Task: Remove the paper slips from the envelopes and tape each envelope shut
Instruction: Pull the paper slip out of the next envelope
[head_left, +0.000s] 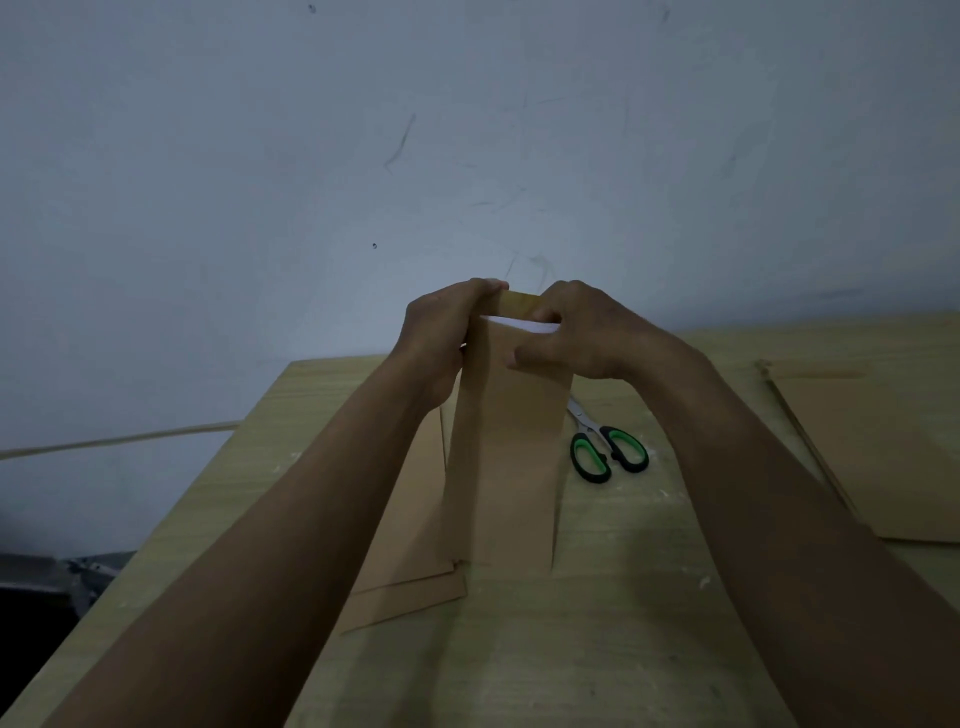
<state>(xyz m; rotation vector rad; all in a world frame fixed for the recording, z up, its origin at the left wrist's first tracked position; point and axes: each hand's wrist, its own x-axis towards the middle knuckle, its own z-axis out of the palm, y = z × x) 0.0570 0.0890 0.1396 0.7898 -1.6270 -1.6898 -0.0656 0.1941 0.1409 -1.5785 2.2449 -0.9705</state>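
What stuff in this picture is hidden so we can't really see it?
Head view only:
- White paper slip: only a thin edge shows at the envelope mouth; the envelope and right hand hide the rest.
- Scissors: the blade tips lie behind the envelope.
- Envelopes on the table: the left forearm and held envelope cover them; no count possible.
- Left hand fingertips: behind the flap.

near table (597, 649) bare and passable in front, scissors (609, 453) lie just right of the raised envelope (506, 467), flat envelopes (410, 545) block the left side, cardboard sheets (878, 457) fill the far right, wall (467, 156) behind.
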